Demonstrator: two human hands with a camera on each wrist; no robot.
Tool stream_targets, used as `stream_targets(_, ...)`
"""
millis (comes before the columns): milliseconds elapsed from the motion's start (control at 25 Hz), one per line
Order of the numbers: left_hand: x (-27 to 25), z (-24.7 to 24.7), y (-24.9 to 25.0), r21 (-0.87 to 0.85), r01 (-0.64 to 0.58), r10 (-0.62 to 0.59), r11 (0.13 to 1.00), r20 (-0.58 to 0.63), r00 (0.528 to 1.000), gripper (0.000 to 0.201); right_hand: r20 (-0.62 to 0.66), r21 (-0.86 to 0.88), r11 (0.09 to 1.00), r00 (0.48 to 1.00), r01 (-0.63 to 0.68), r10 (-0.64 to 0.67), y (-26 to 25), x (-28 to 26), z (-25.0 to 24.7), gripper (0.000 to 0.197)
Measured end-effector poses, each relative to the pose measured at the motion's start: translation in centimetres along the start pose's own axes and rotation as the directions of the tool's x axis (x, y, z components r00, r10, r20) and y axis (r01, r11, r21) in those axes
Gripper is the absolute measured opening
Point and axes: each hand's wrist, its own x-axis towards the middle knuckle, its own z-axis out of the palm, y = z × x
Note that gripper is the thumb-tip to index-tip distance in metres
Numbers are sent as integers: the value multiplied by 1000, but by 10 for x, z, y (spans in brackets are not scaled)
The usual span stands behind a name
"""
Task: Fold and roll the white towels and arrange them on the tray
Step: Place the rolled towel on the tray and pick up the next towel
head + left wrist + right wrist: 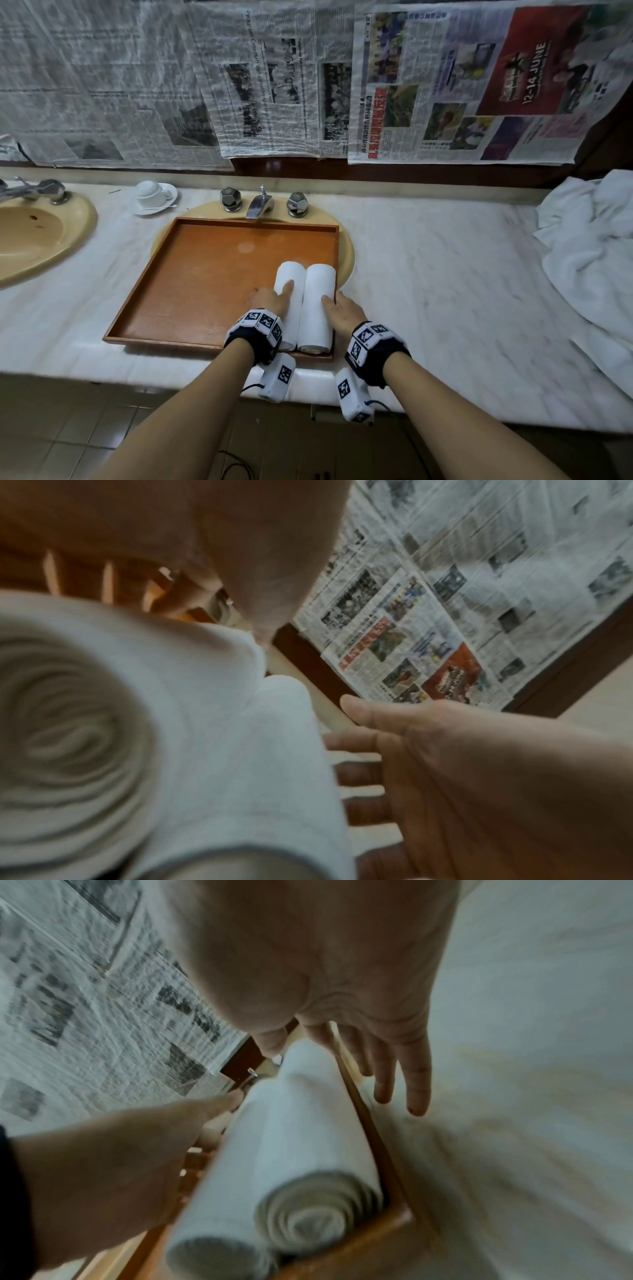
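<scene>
**A:** Start at the fingers. What are they doing?

**B:** On the left hand (269, 299), the fingers (287, 287) lie straight and relaxed, one resting on top of the left rolled towel (289, 301). On the right hand (344, 310), the fingers (416, 1085) are straight too and slightly spread: the thumb touches the right rolled towel (317, 305), the rest reach down outside the wooden tray (191, 274), over its right wall. Neither hand clamps anything.

**B:** Both rolls lie side by side, touching, in the tray's near right corner, their spiral ends toward the near wall.

**A:** So the step in hand is squaring up the pair?

**B:** I judge so. To do it well, press lightly with flat fingers, nudge the left roll snug against its neighbour, and keep the right roll against the tray's right wall. Avoid dragging along the cloth, which could loosen the outer flap. Line up the near ends evenly.

**A:** And further out from the tray?

**B:** It sits across a basin, just under the faucet (259, 205), on the marble desk (445, 267). To the tray's right, well apart, a heap of unfolded white towels (592, 246) waits, so the task looks far from done.

**A:** What can't you make out?

**B:** The heap runs off the picture's edge, so its count is unknown. The left wristband covers that roll's near end in the head view. Both wrist views are blurred, and I cannot tell where the outer flaps lie.
</scene>
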Motion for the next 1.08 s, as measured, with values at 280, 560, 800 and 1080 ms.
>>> stream_targets(280, -69, 6, 126, -197, -365, 313, 910, -250, 916, 40, -200, 113, 987, 975, 116, -92, -7, -20, -125, 33)
stream_targets(560, -175, 153, 329, -191, -685, 690, 703, -52, 722, 32, -532, 187, 977, 847, 106, 10, 135, -91, -303, 30)
stream_targets(800, -273, 302, 444, -138, -868, 869, 477, 218, 443, 20, -840, 49, 932, 490, -359, 233, 321, -157, -404, 45)
stream_targets(1080, -349, 385, 497, -58, -988, 877, 147, 469, 103, 63, -945, 156, 695, 99, -702, 312, 404, -213, -438, 58)
